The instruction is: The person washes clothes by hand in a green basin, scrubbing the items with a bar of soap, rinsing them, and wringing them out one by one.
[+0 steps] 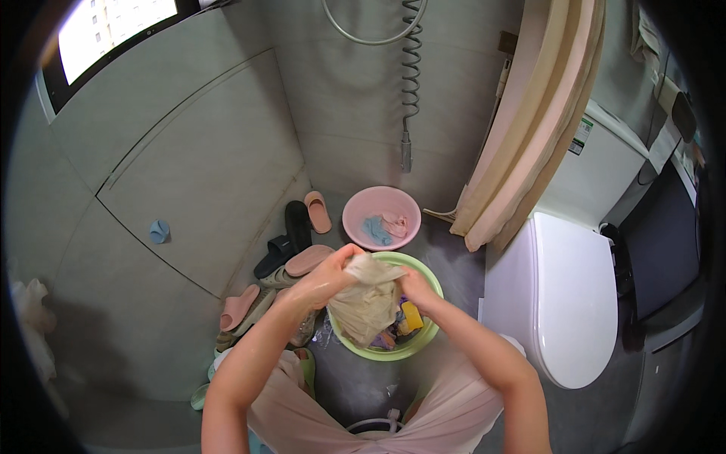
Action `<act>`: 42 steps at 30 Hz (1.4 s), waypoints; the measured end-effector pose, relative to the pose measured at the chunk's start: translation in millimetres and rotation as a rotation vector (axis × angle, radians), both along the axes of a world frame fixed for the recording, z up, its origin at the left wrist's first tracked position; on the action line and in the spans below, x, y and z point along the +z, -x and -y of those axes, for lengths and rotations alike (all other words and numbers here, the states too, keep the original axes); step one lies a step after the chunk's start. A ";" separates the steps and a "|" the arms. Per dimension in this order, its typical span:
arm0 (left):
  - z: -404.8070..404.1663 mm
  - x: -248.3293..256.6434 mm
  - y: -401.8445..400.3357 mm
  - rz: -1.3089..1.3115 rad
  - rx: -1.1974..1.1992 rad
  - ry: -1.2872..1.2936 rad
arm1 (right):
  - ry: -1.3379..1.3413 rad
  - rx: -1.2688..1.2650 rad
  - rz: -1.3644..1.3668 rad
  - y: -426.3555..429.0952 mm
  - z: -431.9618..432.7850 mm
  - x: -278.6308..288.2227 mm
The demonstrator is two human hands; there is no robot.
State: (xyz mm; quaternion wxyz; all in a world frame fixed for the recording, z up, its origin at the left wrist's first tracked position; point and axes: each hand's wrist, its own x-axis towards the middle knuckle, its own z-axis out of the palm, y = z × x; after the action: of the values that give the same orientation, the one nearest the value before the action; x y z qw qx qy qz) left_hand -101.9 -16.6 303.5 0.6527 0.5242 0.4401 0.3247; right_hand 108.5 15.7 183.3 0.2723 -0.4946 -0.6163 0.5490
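Both hands hold up a wet beige cloth garment (pixel 366 306) over a light green plastic basin (pixel 391 356) on the floor. My left hand (pixel 332 275) grips its upper left part, and my right hand (pixel 418 290) grips its upper right edge. The cloth hangs between them, hiding the basin's left inside. In the basin lie purple and dark fabrics and a yellow block-like item (pixel 412 315), whose exact kind I cannot tell. Just behind stands a pink plastic basin (pixel 382 193), holding a light blue cloth (pixel 376 230) and a pink cloth (pixel 396 225).
Slippers, among them a black slide (pixel 297 226) and a pink one (pixel 239 307), line the left wall. A white toilet (pixel 575 301) stands on the right beside a beige and pink curtain (pixel 527 125). A coiled hose (pixel 411 74) hangs at the back wall.
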 end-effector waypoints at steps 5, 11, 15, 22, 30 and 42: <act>3.6 -38.2 19.9 -1.110 -0.128 -0.727 | 0.224 -0.161 -0.499 -3.0 12.8 50.3; -20.8 -71.0 22.3 -0.208 -0.066 -0.084 | 0.104 -0.059 -0.391 -35.1 0.0 48.1; -15.7 -61.4 16.5 0.072 0.149 0.140 | -0.256 0.102 0.259 -31.0 9.1 70.6; -9.9 -45.0 20.0 0.301 0.282 0.100 | -0.428 -0.151 0.826 -37.4 -6.0 43.1; 3.1 -47.6 20.4 -1.103 0.122 -0.506 | -0.383 -0.354 0.591 -98.2 -20.4 41.4; -57.6 -101.7 39.2 0.169 0.605 0.276 | 0.275 0.055 -0.533 -71.2 3.0 63.1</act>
State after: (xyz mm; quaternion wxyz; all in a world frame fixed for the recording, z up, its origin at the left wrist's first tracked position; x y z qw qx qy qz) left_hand -141.1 41.0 201.8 0.6258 0.2479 0.5598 0.4834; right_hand 179.7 12.7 246.4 0.3400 -0.3484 -0.4561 0.7450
